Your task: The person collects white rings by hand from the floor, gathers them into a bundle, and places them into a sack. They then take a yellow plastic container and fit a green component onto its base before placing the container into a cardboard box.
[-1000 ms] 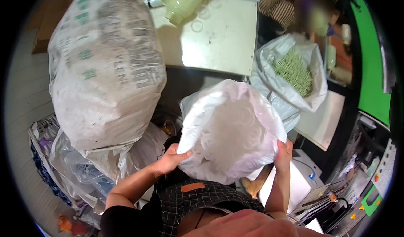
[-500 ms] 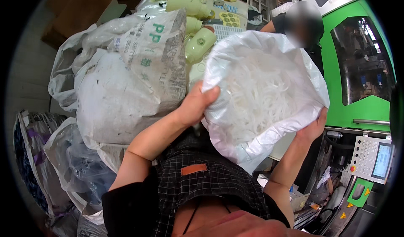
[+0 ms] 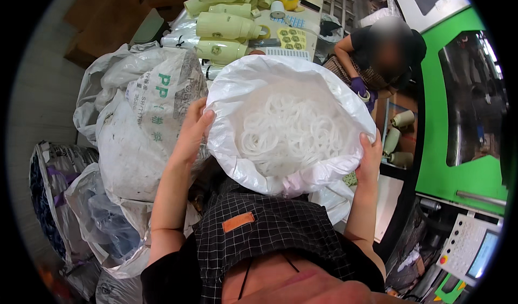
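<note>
A wide white plastic sack point(image 3: 222, 107), its mouth spread round and folded over at the rim, is held up in front of my apron. Inside lies a heap of translucent white plastic rings point(image 3: 291, 131). On the sack's left side my left hand point(image 3: 195, 131) is closed around the edge, thumb on top. My right hand point(image 3: 370, 155) grips the opposite side by its rim. Both hands' fingers are partly hidden beneath the sack. Whether a stiff tub stands inside the sack cannot be seen.
Large white woven sacks point(image 3: 127, 153) are piled on my left. Pale-green plastic bottles point(image 3: 229, 26) and sticker sheets point(image 3: 291, 38) lie on the table beyond. A co-worker point(image 3: 372, 55) in purple gloves sits at the far right, beside a green machine point(image 3: 437, 104) with a control panel point(image 3: 469, 247).
In both my hands the sack has come left and lies more level, its opening facing up. More of the co-worker and of the bottles beyond now shows.
</note>
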{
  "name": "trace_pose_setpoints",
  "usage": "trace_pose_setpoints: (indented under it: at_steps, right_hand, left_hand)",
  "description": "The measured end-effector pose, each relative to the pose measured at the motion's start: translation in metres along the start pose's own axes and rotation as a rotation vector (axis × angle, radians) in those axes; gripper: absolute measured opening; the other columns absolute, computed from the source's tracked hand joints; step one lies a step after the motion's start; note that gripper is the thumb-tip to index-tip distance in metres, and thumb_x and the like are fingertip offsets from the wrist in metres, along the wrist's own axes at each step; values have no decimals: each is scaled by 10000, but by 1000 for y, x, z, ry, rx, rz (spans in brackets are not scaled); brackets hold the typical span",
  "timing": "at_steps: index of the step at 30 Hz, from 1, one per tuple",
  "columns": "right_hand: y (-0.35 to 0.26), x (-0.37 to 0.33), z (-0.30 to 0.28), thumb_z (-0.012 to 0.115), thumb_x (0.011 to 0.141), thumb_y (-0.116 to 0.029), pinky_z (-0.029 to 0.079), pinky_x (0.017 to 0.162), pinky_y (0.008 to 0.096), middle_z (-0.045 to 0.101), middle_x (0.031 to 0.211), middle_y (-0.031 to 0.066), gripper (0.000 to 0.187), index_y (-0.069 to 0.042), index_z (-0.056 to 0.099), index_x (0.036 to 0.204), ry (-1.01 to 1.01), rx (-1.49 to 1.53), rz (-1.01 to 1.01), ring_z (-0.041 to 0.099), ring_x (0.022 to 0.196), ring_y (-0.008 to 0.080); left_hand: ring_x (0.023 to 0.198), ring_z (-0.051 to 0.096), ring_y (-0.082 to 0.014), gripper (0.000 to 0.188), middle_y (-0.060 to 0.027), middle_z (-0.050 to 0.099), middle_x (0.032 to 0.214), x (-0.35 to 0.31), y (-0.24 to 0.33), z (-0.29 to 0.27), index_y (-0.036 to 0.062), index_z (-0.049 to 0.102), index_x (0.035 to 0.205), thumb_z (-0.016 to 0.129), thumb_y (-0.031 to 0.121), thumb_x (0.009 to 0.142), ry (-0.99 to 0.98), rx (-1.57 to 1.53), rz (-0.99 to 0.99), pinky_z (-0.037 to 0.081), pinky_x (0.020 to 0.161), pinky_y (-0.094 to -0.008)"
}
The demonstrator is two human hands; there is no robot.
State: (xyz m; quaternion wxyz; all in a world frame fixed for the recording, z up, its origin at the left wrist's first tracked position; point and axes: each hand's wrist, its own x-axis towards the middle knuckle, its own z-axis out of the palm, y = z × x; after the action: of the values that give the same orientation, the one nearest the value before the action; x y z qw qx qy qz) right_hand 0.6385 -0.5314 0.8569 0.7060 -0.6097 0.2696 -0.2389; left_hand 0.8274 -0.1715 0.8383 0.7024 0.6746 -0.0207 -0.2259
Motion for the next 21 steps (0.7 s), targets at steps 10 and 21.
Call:
trace_pose_setpoints:
  at_steps: [10,21]
  right_hand:
    - [-18,43,0,700,907,-160,432,759,221,650,937,37,229,43,648,1000,-167,-238,-96,537,820,73]
    - [46,128,-63,626,926,-219,524,812,366,688,986,142,296,10,627,1113,-300,-969,318,673,886,268]
  left_hand:
    - [979,646,-177,398,-133,661,1117,67,81,51,-83,560,1222,630,179,930,-168,352,-113,519,861,-328]
    - [941,674,-170,375,-99,683,1114,69,-11,-17,-38,619,1181,487,276,1026,-602,-158,-645,546,833,-337]
